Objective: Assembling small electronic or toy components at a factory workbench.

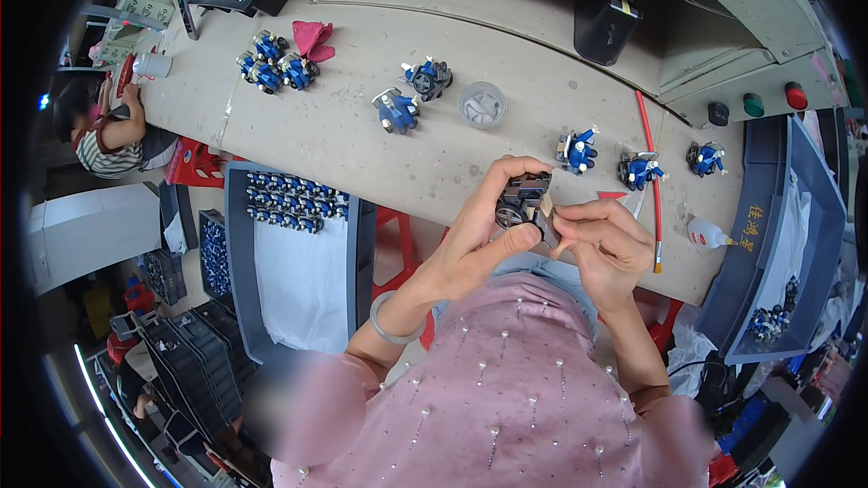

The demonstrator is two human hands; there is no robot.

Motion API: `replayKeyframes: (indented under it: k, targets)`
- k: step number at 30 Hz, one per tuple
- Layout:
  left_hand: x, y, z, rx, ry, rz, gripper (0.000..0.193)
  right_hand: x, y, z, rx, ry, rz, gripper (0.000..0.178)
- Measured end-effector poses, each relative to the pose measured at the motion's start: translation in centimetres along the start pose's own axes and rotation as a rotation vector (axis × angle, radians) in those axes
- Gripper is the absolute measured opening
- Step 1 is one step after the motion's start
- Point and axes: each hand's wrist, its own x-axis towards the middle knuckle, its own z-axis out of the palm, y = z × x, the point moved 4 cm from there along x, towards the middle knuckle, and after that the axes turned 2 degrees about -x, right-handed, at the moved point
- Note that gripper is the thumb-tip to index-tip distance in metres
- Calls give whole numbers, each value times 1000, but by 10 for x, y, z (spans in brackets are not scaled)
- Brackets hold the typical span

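Observation:
My left hand (475,235) is closed around a small dark toy vehicle (524,195) with black spoked wheels, thumb along its near side. Against the vehicle's right side, my right hand (608,248) has its thumb and fingers pinched together. What lies in that pinch, if anything, is hidden by the fingers. Just beyond my hands, a blue-and-white figure on a wheeled toy (579,150) stands on the workbench (353,45). Two similar blue figures, one in the middle (641,169) and one farther right (705,159), stand beside it.
A clear plastic cup (482,105), more blue figures (396,111) and a pink cloth (313,40) sit farther back. A red-handled brush (649,154) and glue bottle (708,234) lie rightward. Grey bins hold rows of figures (294,199) and loose pieces (768,323). A co-worker (108,131) sits far left.

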Motion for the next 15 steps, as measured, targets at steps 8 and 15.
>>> replayKeyframes:
  k: [8, 15]
  targets:
    - [1, -8, -7, 9, 42, 144, 57, 5, -9, 3, -45, -45, -108, 25]
    - [4, -7, -6, 116, 66, 301, 41, 0, -7, 9, 67, 49, -101, 26]
